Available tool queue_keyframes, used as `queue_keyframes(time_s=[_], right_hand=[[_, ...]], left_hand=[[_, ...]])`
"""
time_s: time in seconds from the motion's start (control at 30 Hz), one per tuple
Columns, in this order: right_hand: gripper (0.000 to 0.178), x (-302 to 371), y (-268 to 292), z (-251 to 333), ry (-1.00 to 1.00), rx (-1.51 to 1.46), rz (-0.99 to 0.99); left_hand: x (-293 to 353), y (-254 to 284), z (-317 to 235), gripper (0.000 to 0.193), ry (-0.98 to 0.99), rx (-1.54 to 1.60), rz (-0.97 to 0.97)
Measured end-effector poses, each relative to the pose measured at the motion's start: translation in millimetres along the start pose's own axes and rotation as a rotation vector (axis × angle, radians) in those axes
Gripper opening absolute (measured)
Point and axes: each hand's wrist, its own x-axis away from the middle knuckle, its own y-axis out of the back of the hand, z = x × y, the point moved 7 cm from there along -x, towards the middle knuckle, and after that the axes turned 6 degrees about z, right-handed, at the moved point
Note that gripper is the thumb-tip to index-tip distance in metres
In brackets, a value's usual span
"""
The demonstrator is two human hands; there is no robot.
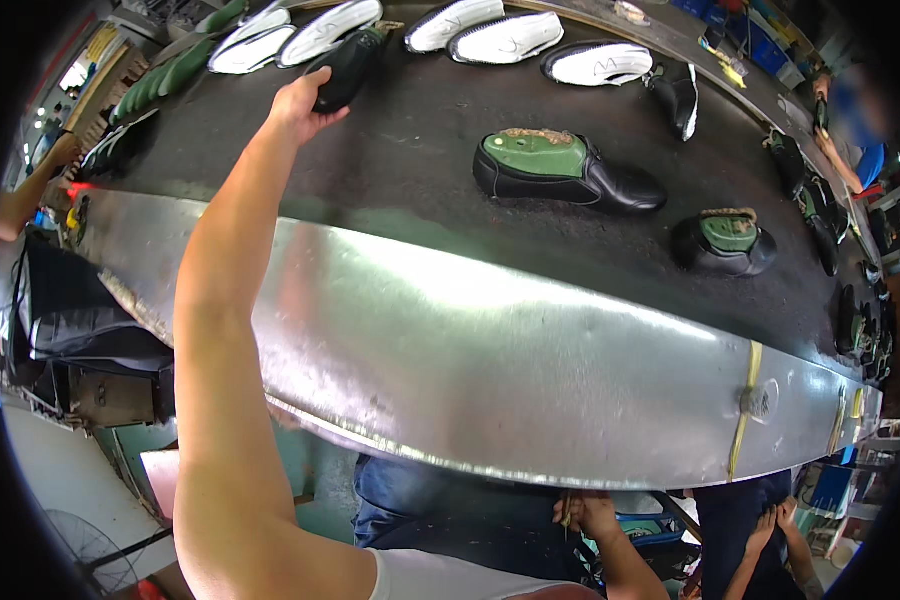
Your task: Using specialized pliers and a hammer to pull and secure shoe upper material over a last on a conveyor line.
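My left arm stretches far across to the back of the black belt. There my left hand (303, 105) grips a black shoe (353, 66), with the thumb along its near end and the fingers beneath it. Down below the metal table edge, close to my body, is my right hand (592, 514). Its fingers are curled around something small and thin that I cannot make out. Nearest on the belt lies a black shoe with a green last (533, 155) inside it. Farther right stands another black shoe (727, 246) with a green last showing.
Several white soles (507, 38) lie along the belt's far side. A black upper (676, 97) leans by them. The shiny metal ledge (450, 350) runs along the near side. Other people's hands (770, 525) show at lower right, and another hand (65, 150) at far left.
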Motion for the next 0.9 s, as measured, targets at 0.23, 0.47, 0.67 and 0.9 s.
queue_keyframes(time_s=[0.23,0.47,0.67,0.9], right_hand=[[0.065,25,-5,-46,0.151,0.187,0.109],[0.057,69,-20,-108,0.153,0.139,0.089],[0.034,110,-28,-118,0.476,0.377,-0.016],[0.053,81,-23,-103,0.475,0.351,-0.258]], left_hand=[[284,38,-27,0.045,-0.456,0.148,0.151],[439,0,108,0.086,0.121,0.255,0.542],[608,-64,207,0.104,0.089,-0.080,0.935],[658,-111,303,0.099,0.084,-0.648,1.083]])
